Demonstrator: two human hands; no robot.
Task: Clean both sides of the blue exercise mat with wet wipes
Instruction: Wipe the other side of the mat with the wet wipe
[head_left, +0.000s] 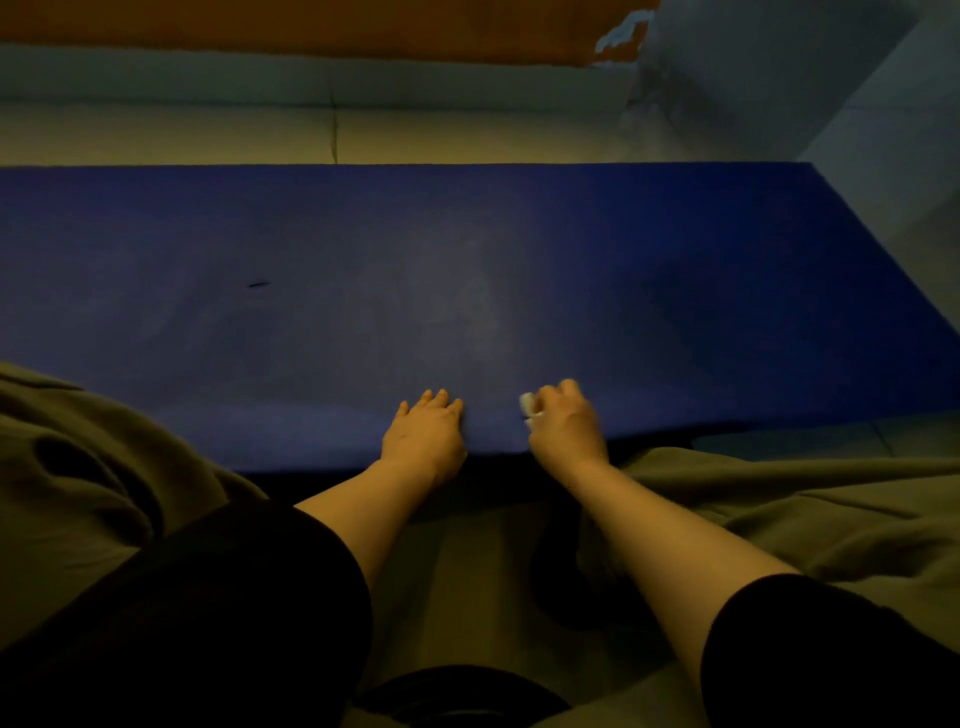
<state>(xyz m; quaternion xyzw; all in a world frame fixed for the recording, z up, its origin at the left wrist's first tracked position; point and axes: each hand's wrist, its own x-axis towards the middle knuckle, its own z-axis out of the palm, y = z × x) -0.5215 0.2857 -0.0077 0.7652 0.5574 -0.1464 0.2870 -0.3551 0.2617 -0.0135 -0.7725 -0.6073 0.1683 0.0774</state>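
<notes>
Kneeling at the near long edge of the blue exercise mat (467, 270), the person has both hands at about 6 o'clock on it. The left hand (426, 436) lies flat with fingers straight and together, pressing down on the mat's edge and gripping nothing; judging by the pose, it is there to pin the mat so it does not slide or ripple under the rubbing. Just beside it, toward 3 o'clock, the right hand (563, 426) is curled into a loose fist around a bunched white wet wipe (529, 406), a corner of which pokes out by the thumb. Bunching the wipe likely gives a firmer pad to scrub with.

A paler, smeared patch sits in the mat's middle, above the hands toward 12 o'clock, and a small dark mark (258, 285) lies toward 10 o'clock; whether either is dirt or damp cannot be told in this dim light. Only one face of the mat shows, so the other side appears not yet reached.

The mat lies on a pale tiled floor (467, 135), spread from 9 to 3 o'clock. Olive-green cloth (104, 457) is heaped at 8 o'clock and again at 4 o'clock. Beyond the mat at 12 o'clock runs a wall (311, 21) with an orange band, its paint chipped toward 1 o'clock.
</notes>
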